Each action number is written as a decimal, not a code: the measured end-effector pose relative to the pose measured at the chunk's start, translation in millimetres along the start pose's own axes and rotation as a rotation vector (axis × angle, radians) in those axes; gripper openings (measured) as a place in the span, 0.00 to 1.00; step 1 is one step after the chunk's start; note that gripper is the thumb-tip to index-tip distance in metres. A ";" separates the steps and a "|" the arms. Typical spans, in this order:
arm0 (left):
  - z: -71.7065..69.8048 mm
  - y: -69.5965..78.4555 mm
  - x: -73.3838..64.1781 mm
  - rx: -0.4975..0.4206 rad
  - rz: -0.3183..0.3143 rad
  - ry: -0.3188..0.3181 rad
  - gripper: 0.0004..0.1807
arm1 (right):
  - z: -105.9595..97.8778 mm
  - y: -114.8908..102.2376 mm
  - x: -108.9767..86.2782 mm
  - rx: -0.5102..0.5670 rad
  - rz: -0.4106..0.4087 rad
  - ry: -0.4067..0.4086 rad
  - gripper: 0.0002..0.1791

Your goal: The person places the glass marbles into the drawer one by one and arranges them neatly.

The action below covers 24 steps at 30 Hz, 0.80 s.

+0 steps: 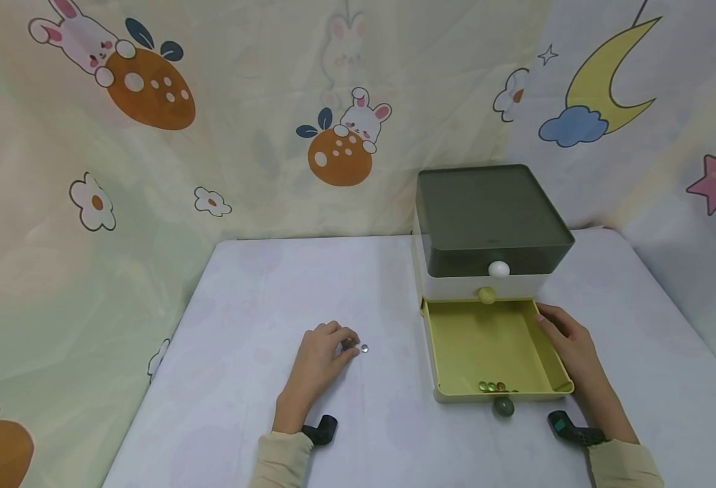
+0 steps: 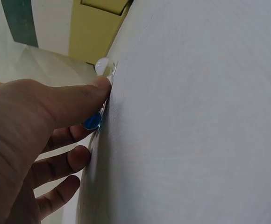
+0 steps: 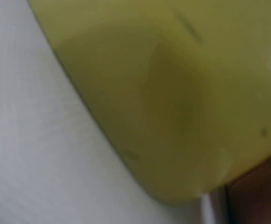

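Note:
On the left of the white table, my left hand (image 1: 323, 357) is down close over the surface. A small blue glass bead (image 2: 92, 121) sits between its thumb and curled fingers. A clear glass bead (image 1: 365, 348) lies right at its fingertips, beside the thumb tip in the left wrist view. My right hand (image 1: 571, 342) holds the right side wall of the pulled-out yellow-green drawer (image 1: 486, 339), thumb over the rim. Several green and amber glass beads (image 1: 491, 387) lie inside along the drawer's front wall. The drawer's side fills most of the right wrist view.
The drawer box (image 1: 494, 210) stands at the back right, with a dark green top and a white layer below. A white knob (image 1: 499, 269) and a yellow-green knob (image 1: 486, 295) stick out above the drawer. A dark knob (image 1: 503, 407) is on the drawer's front. Printed cloth (image 1: 260, 135) hangs behind.

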State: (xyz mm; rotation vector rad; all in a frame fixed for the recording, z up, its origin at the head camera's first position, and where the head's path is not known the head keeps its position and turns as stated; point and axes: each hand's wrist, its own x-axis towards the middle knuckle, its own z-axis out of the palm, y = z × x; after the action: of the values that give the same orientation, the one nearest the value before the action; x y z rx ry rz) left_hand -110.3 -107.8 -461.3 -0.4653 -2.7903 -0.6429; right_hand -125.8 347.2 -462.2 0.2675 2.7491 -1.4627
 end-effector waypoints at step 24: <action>-2.6 -4.3 0.3 0.012 -0.034 -0.028 0.14 | 0.5 -0.7 0.2 0.013 0.009 0.007 0.35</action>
State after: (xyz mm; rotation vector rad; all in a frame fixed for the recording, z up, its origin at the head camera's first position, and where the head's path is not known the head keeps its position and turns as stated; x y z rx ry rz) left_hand -111.7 -112.6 -460.5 -0.4293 -2.8328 -0.6308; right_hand -126.1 346.4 -461.8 0.2862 2.7411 -1.4812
